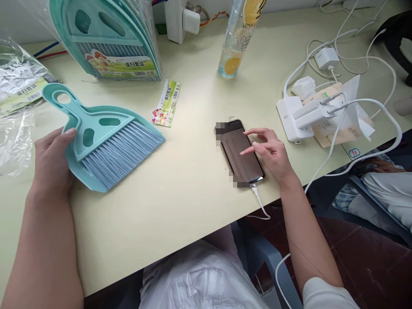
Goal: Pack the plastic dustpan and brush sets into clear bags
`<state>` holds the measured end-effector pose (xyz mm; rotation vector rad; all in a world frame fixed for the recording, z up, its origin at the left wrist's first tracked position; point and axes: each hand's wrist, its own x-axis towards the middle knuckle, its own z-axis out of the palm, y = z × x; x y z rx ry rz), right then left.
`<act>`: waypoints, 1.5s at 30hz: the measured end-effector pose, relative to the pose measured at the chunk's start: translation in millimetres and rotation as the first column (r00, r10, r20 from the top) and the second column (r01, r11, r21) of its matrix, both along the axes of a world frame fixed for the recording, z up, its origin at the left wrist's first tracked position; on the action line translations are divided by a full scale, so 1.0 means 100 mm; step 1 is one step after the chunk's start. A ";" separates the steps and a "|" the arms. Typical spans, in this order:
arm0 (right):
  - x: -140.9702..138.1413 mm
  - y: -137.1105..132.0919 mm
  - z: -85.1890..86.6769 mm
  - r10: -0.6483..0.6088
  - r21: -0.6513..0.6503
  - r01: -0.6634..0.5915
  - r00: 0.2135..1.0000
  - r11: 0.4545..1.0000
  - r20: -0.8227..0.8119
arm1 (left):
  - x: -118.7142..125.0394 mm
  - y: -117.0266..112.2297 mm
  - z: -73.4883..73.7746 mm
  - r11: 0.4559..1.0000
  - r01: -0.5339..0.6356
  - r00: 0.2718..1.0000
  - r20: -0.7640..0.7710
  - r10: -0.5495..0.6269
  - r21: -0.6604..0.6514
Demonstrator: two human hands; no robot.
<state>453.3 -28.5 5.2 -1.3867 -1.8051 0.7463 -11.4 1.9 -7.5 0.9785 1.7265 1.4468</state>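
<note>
My left hand (53, 159) grips the edge of a teal mini dustpan and brush set (103, 139) lying on the pale yellow table (180, 189); its grey-blue bristles point right. My right hand (268, 150) hovers over a smartphone (240, 150) lying flat near the table's front edge, fingers spread and index finger touching the screen. A white cable (260, 206) runs from the phone's near end off the table.
A stack of packaged teal dustpan sets (109, 38) stands at the back. A paper label (167, 103) lies mid-table. A lemon drink bottle (240, 34), white power strip and chargers (305, 113), crumpled plastic wrap (16, 98) surround the work area.
</note>
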 end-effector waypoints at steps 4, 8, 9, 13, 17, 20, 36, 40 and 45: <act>0.00 0.00 0.00 0.001 -0.002 -0.001 1.000 1.000 0.003 | 0.00 0.00 0.00 1.000 0.004 1.000 0.004 -0.004 0.004; 0.00 0.00 0.01 0.004 0.000 -0.004 1.000 1.000 -0.005 | 0.01 0.00 0.00 1.000 -0.011 1.000 0.001 0.011 -0.008; 0.00 0.00 0.01 0.005 0.000 -0.005 1.000 1.000 -0.009 | 0.01 0.00 0.00 1.000 -0.013 1.000 0.000 0.013 -0.008; 0.00 0.00 0.01 0.009 -0.005 -0.009 1.000 1.000 -0.021 | 0.02 0.00 0.01 1.000 0.000 1.000 -0.006 0.000 0.002; 0.00 0.00 0.01 0.007 -0.008 -0.008 1.000 1.000 -0.025 | 0.01 -0.01 0.01 1.000 0.015 1.000 -0.009 -0.015 0.003; 0.00 0.00 0.01 0.012 -0.008 -0.012 1.000 1.000 -0.026 | 0.01 -0.01 0.00 1.000 0.024 1.000 -0.015 -0.023 0.005; 0.01 0.00 -0.01 0.017 -0.011 -0.018 0.999 1.000 -0.027 | 0.02 -0.02 0.03 1.000 0.018 1.000 -0.023 -0.018 -0.021; 0.01 0.00 -0.01 0.007 -0.012 -0.007 1.000 1.000 -0.015 | 0.00 -0.01 0.01 1.000 0.023 1.000 -0.016 -0.024 -0.012; -0.01 0.00 0.01 -0.007 -0.025 0.007 1.000 1.000 -0.002 | -0.02 -0.01 -0.01 1.000 0.020 1.000 -0.011 -0.020 -0.004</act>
